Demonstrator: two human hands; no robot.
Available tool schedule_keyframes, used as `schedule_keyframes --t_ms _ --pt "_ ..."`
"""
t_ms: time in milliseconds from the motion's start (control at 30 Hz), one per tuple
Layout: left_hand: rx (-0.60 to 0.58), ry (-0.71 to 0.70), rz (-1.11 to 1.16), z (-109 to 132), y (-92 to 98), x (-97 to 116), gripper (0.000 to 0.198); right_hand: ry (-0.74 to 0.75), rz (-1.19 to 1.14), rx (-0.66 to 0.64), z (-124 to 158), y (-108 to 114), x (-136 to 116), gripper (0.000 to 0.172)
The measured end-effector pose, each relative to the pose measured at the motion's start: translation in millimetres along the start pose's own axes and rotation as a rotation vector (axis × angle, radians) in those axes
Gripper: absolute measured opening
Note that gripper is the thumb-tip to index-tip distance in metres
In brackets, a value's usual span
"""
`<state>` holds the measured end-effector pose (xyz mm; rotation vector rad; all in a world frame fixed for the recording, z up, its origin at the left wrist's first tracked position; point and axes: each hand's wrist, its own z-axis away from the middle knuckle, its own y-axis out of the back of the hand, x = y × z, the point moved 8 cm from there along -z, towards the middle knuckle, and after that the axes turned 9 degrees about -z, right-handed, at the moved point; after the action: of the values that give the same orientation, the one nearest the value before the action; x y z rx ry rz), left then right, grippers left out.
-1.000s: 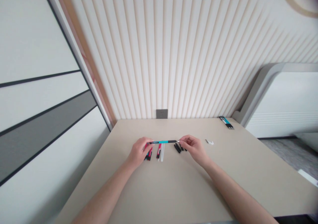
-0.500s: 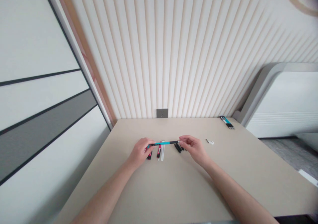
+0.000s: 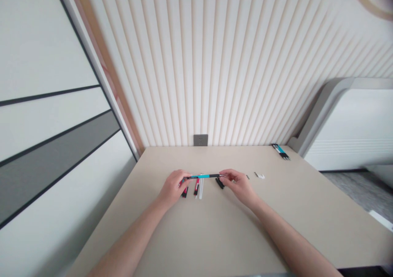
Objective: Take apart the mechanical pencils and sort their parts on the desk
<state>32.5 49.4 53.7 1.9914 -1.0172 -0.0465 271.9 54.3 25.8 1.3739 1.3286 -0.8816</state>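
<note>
My left hand (image 3: 174,188) is closed round one end of a teal and black pen (image 3: 204,176), which lies level just above the table. My right hand (image 3: 238,184) pinches the pen's other, black end at its tip. Under the pen lie red and black pens (image 3: 196,186), a clear white tube (image 3: 201,190) and several short black pen parts (image 3: 219,183). Part of those pieces is hidden behind my fingers.
The beige table (image 3: 215,228) runs back to a ribbed wall with a grey socket (image 3: 200,140). A few teal and black pens (image 3: 280,151) lie at the far right corner. Small white and dark bits (image 3: 259,175) lie right of my right hand.
The pen has dropped slightly and my right hand has slid a little left along its black end. A small dark bit now shows on the table right of my right hand.
</note>
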Motion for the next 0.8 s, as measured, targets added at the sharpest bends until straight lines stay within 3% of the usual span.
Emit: schedule_keyframes --t_ms 167,367,700,800 --pt "0.001 -0.028 0.005 1 -0.6 1 0.01 -0.02 0.079 -0.025 1 -1 -2 0.031" --pt "0.002 -0.029 0.019 -1 0.7 5 0.01 -0.071 0.107 -0.095 1 -9 13 0.053" --pt "-0.004 0.049 0.046 0 -1.2 -3 0.009 0.066 0.169 -0.042 1 -2 -8 0.027" --pt "-0.012 0.032 0.045 0 -2.4 -2 0.009 0.086 0.202 -0.093 1 -6 -9 0.037"
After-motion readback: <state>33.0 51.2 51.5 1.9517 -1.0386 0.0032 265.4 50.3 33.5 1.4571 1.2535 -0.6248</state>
